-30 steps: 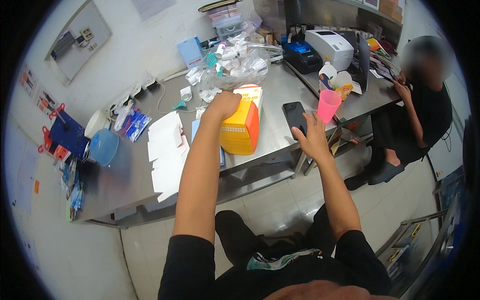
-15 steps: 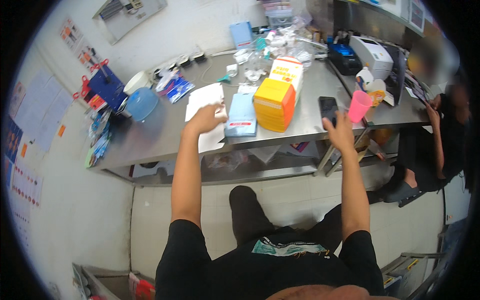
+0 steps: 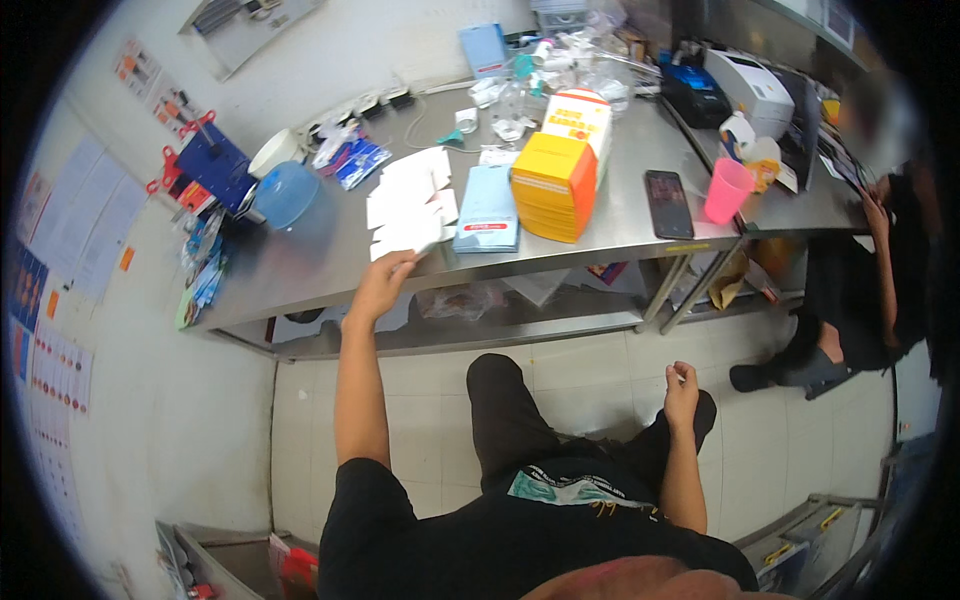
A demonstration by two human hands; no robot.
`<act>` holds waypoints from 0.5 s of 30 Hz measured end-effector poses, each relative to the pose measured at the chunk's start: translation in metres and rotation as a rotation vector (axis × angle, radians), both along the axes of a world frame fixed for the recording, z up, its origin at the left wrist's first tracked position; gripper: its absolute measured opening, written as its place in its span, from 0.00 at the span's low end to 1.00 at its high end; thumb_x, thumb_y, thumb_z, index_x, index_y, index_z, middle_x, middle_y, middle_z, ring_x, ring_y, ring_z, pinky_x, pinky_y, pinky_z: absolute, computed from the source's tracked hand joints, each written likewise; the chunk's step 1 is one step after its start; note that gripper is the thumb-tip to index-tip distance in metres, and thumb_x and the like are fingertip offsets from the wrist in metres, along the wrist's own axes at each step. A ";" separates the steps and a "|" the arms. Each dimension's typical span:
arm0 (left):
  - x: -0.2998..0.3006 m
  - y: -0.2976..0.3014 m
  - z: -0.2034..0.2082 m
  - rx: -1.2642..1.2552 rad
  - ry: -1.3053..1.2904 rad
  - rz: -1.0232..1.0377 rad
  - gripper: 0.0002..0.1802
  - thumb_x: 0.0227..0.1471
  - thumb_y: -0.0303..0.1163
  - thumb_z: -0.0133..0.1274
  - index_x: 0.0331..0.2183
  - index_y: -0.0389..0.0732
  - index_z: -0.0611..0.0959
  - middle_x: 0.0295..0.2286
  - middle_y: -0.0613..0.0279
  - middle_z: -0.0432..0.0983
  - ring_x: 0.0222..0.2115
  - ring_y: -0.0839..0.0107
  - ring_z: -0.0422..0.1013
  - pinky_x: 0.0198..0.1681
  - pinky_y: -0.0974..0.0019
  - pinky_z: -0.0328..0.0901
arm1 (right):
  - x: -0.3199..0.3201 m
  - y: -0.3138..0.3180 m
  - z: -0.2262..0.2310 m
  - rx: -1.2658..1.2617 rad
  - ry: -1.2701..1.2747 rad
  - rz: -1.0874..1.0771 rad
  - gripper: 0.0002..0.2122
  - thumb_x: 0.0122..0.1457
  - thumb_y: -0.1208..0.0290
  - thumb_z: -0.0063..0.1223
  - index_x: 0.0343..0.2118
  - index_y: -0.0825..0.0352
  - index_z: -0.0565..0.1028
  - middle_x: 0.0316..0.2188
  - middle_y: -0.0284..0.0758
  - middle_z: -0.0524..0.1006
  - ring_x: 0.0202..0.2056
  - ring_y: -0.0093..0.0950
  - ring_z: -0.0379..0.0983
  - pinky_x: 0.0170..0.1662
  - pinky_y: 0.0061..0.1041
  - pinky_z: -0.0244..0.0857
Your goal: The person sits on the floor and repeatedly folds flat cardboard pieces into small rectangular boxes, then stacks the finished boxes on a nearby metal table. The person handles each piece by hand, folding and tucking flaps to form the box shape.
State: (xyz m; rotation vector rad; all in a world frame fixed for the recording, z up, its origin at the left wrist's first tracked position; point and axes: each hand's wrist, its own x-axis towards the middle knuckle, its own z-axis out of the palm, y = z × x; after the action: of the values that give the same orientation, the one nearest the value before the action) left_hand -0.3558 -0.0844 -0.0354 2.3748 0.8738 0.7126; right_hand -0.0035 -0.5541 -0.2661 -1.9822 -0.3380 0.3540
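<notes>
- On the grey steel surface (image 3: 630,188), left to right: rounded blue plastic tub (image 3: 288,196), flat white paper sheets (image 3: 410,198), slim pale-blue rectangular box (image 3: 489,207), boxy yellow-and-orange block (image 3: 555,190), rectangular black phone (image 3: 668,203), tapered pink cup (image 3: 729,192).
- At the sheets' front edge: left hand (image 3: 380,286).
- Behind the block: heaped clear plastic packaging (image 3: 590,78).
- Behind the cup: boxy white printer (image 3: 752,92).

Steel table (image 3: 300,268), white sheets (image 3: 408,196), yellow stack (image 3: 550,185), black phone (image 3: 669,204) (face up)

You wear a black T-shirt (image 3: 450,550) whose short sleeves (image 3: 367,505) leave your forearms (image 3: 362,400) bare; across its front runs a print (image 3: 565,490) in teal-green and white, with pale lettering and small yellow-orange strokes towards one end; your trousers (image 3: 510,410) are dark, nearly black.
</notes>
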 end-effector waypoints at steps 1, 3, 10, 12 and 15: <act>0.006 -0.002 0.000 0.012 0.012 0.066 0.12 0.63 0.32 0.58 0.44 0.36 0.87 0.42 0.51 0.85 0.42 0.55 0.78 0.49 0.58 0.70 | 0.000 -0.011 -0.009 -0.024 0.036 -0.019 0.18 0.67 0.63 0.58 0.53 0.70 0.76 0.51 0.48 0.80 0.50 0.41 0.78 0.55 0.36 0.69; 0.008 0.001 0.004 0.040 0.036 0.202 0.12 0.63 0.32 0.57 0.41 0.34 0.86 0.35 0.53 0.85 0.34 0.57 0.78 0.43 0.59 0.70 | -0.002 -0.028 -0.019 -0.074 0.076 -0.035 0.18 0.66 0.63 0.59 0.52 0.71 0.77 0.49 0.49 0.81 0.49 0.42 0.79 0.55 0.36 0.69; 0.011 0.029 -0.016 -0.081 -0.316 0.214 0.11 0.57 0.24 0.63 0.26 0.39 0.78 0.27 0.63 0.79 0.27 0.74 0.72 0.34 0.68 0.67 | -0.022 -0.043 -0.036 -0.162 -0.015 0.009 0.17 0.63 0.63 0.60 0.47 0.72 0.79 0.45 0.50 0.80 0.46 0.44 0.78 0.52 0.40 0.71; 0.013 0.032 -0.018 -0.271 -0.436 0.221 0.12 0.57 0.24 0.64 0.26 0.41 0.76 0.27 0.65 0.78 0.27 0.77 0.71 0.32 0.71 0.66 | -0.023 -0.041 -0.032 -0.169 -0.036 0.026 0.17 0.63 0.63 0.60 0.48 0.72 0.78 0.46 0.50 0.80 0.46 0.45 0.78 0.51 0.40 0.71; 0.031 0.016 0.001 -0.488 -0.528 0.282 0.12 0.59 0.27 0.63 0.28 0.42 0.75 0.28 0.66 0.77 0.25 0.79 0.69 0.29 0.73 0.64 | -0.022 -0.046 -0.028 -0.209 -0.028 0.014 0.18 0.64 0.62 0.59 0.49 0.71 0.78 0.47 0.51 0.80 0.47 0.46 0.78 0.52 0.41 0.70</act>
State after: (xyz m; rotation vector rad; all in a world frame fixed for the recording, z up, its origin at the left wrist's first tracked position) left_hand -0.3243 -0.0681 -0.0340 1.5493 1.0083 1.0352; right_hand -0.0258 -0.6000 -0.2938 -2.1918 -0.3447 0.3841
